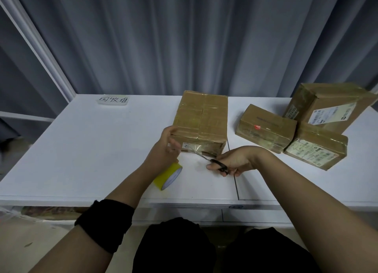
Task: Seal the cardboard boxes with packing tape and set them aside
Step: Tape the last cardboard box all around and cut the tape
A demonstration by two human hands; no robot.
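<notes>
Box point(201, 117) beside left hand point(165, 150), scissors point(216, 163) in right hand point(235, 160)

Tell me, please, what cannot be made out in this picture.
Head view:
- Left hand: fingers blurred, grip unclear.
- Tape roll: top hidden behind that hand.
- Scissors: handles buried in right hand.
- Box labels: print too small.
- Far right box: corner cut by frame edge.
</notes>
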